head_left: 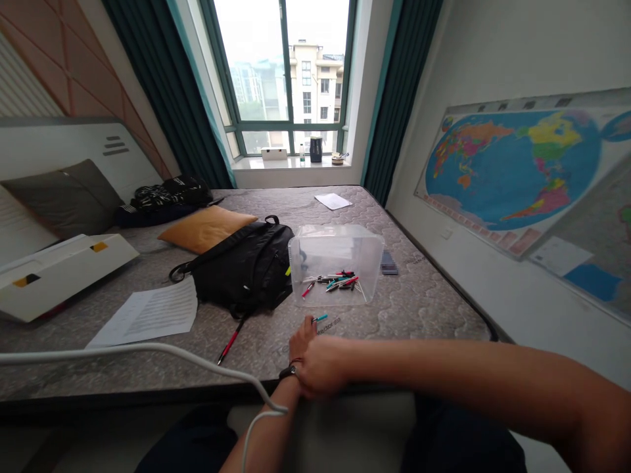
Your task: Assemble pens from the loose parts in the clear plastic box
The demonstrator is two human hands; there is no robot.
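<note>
My left hand point(301, 337) is closed on a teal pen point(321, 318), whose end sticks out to the right past the fingers. A dark watch point(287, 372) and a thin red cord sit on the left wrist. My right hand point(321, 366) reaches across from the right and is closed at that wrist; its fingers are partly hidden and slightly blurred, so what they grip is unclear. Just beyond stands a clear plastic box point(335, 237), with several red, black and teal pens point(340, 281) lying in it. A red pen point(229, 343) lies on the mattress left of my hands.
A black backpack point(246, 269) lies left of the box, near an orange cushion point(210, 228), printed paper point(150, 312) and a white carton point(64, 272). A white cable point(167, 348) crosses the front left. Dark flat items point(389, 263) lie right of the box.
</note>
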